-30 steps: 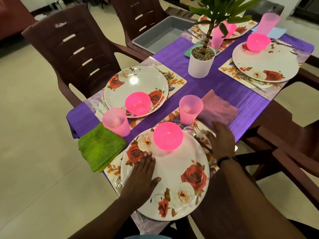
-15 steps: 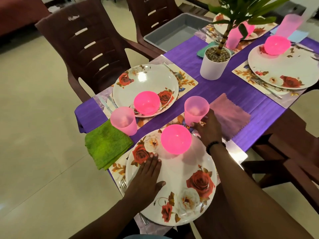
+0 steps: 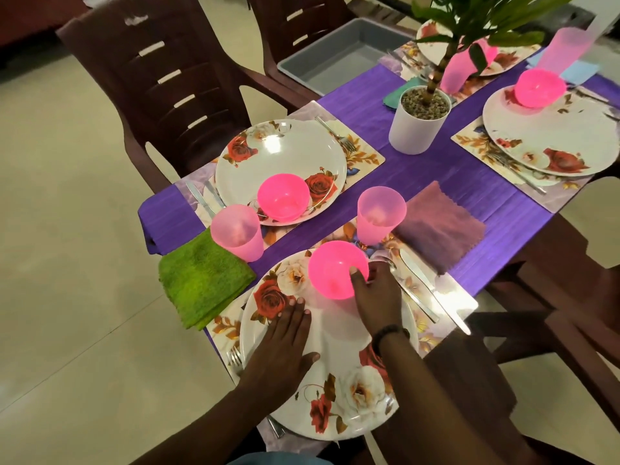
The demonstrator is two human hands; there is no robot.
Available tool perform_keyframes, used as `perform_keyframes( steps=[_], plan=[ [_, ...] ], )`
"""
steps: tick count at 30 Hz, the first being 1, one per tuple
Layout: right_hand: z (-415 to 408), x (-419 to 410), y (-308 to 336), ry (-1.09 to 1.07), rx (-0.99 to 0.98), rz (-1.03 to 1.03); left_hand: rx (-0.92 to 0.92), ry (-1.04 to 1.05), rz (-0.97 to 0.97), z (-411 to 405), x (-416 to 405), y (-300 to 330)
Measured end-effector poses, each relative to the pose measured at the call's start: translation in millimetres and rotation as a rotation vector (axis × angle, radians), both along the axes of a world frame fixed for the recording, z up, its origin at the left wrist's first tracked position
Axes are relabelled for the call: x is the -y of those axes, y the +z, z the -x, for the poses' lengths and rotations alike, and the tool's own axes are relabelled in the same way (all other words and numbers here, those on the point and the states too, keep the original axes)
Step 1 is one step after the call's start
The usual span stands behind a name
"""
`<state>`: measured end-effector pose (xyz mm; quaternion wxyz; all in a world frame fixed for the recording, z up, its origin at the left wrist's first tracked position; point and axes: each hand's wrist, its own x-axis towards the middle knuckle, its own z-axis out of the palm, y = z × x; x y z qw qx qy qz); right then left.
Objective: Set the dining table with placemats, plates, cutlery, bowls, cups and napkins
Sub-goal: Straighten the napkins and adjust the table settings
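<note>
Left hand (image 3: 285,344): flat, palm down, fingers spread, resting on the near plate (image 3: 330,374) at its left side. Holds nothing. Right hand (image 3: 375,293): fingers curled against the right side of the pink bowl (image 3: 337,268), thumb at the rim; grips the bowl. Dark bead band on the right wrist.

Pink bowl: bright, translucent plastic, round, upright, sits on the far edge of the near plate. Near plate: white, large, round, printed with red and cream roses; lies on a floral placemat (image 3: 449,307) at the near end of the table (image 3: 553,256).

Right of the plate, on the placemat: a spoon and a knife (image 3: 419,273) side by side. Left of the plate: a fork (image 3: 234,357), partly under the rim. Beyond the bowl: pale pink cup (image 3: 380,218), upright, just beside a mauve napkin (image 3: 439,226) lying on the purple runner (image 3: 436,169).

Second setting to the left: rose plate (image 3: 285,156) with a pink bowl on it, pink cup (image 3: 237,234) near it, green napkin (image 3: 201,280) overhanging the table edge, cutlery either side.

Centre of the runner: white pot (image 3: 417,127) with pebbles and a green plant. Two further settings at the far end, partly cut off. Grey tray (image 3: 339,58) on a brown chair behind
</note>
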<state>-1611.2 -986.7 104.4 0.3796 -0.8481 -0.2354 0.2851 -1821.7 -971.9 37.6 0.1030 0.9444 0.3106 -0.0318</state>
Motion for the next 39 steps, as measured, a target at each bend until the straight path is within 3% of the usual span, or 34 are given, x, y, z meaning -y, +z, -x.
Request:
perform_keyframes(
  steps=[11, 16, 28, 39],
  plan=[
    [4.7, -11.8, 0.7, -0.118, 0.048, 0.037, 0.003, -0.047, -0.063, 3.1, -2.6, 1.5],
    [19.3, 17.0, -4.3, -0.206, 0.239, -0.008, 0.023, -0.031, -0.038, 5.0, -2.1, 0.2],
    [74.2, 91.7, -34.9, 0.081, 0.632, -0.034, 0.036, 0.1, -0.033, 42.6, 14.9, 7.6],
    [139.6, 174.0, -41.2, 0.181, 0.727, -0.012, 0.126, 0.015, -0.084, 100.8, 46.7, 18.2]
  ],
)
